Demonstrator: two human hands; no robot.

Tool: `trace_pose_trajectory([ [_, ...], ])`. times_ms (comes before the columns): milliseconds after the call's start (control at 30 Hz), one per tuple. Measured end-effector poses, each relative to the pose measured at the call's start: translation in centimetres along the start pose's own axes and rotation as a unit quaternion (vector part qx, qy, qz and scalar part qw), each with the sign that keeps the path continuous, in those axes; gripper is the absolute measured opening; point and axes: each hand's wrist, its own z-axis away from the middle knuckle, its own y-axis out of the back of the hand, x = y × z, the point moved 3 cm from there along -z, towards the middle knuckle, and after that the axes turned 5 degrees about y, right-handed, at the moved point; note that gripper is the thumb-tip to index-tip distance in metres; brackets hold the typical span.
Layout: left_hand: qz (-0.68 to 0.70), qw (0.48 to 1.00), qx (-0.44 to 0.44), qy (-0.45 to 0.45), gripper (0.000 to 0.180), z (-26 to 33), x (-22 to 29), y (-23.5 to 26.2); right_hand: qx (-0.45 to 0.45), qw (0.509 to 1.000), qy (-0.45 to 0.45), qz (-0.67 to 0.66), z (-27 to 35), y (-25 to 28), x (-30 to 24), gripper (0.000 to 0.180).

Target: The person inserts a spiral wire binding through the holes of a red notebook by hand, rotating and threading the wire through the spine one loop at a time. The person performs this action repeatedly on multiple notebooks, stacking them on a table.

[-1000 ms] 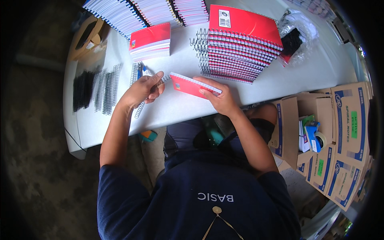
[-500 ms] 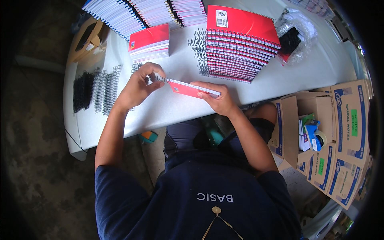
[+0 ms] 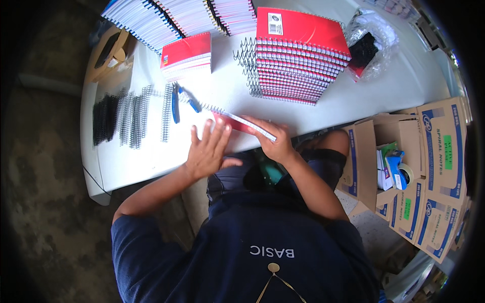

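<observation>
A thin red spiral notebook [image 3: 236,122] is held slanting over the near part of the table, its bound edge up. My right hand [image 3: 275,140] is closed around its right end. A dark wire coil [image 3: 209,107] runs into the holes at the left end, with a length sticking out past the cover. My left hand [image 3: 209,149] is open with fingers spread, just below that left end; its fingertips overlap the red cover, and I cannot tell if they touch. Blue-handled pliers [image 3: 176,103] lie beyond my left hand, beside a loose wire coil [image 3: 166,113].
On the white table [image 3: 151,169] are black coils [image 3: 103,118], silver-grey coils [image 3: 134,118], a short red notebook stack [image 3: 187,53] and a tall stack of coiled red notebooks [image 3: 298,65]. Bound white books [image 3: 192,17] stand behind. An open carton [image 3: 364,161] sits at right.
My left hand has let go of the coil and moved down and right, its fingers spreading. The pliers now show. The notebook's right end has dipped slightly in my right hand.
</observation>
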Motion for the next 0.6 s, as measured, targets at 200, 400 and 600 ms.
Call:
trace_pose_trajectory([
  [200,0.047,0.986,0.124,0.099,0.108,-3.0,-1.5,-0.3,-0.023,0.995,0.07,0.069,1.4,-1.0,-0.7,0.033],
  [400,0.165,0.951,0.213,0.153,0.104,0.6,-4.5,-4.3,-0.06,0.992,0.089,0.07,1.2,-1.2,-1.7,0.04],
  [600,0.154,0.987,0.025,-0.04,0.114,0.6,4.4,-0.1,0.003,0.991,0.098,0.087,2.0,-0.2,-0.8,0.047],
])
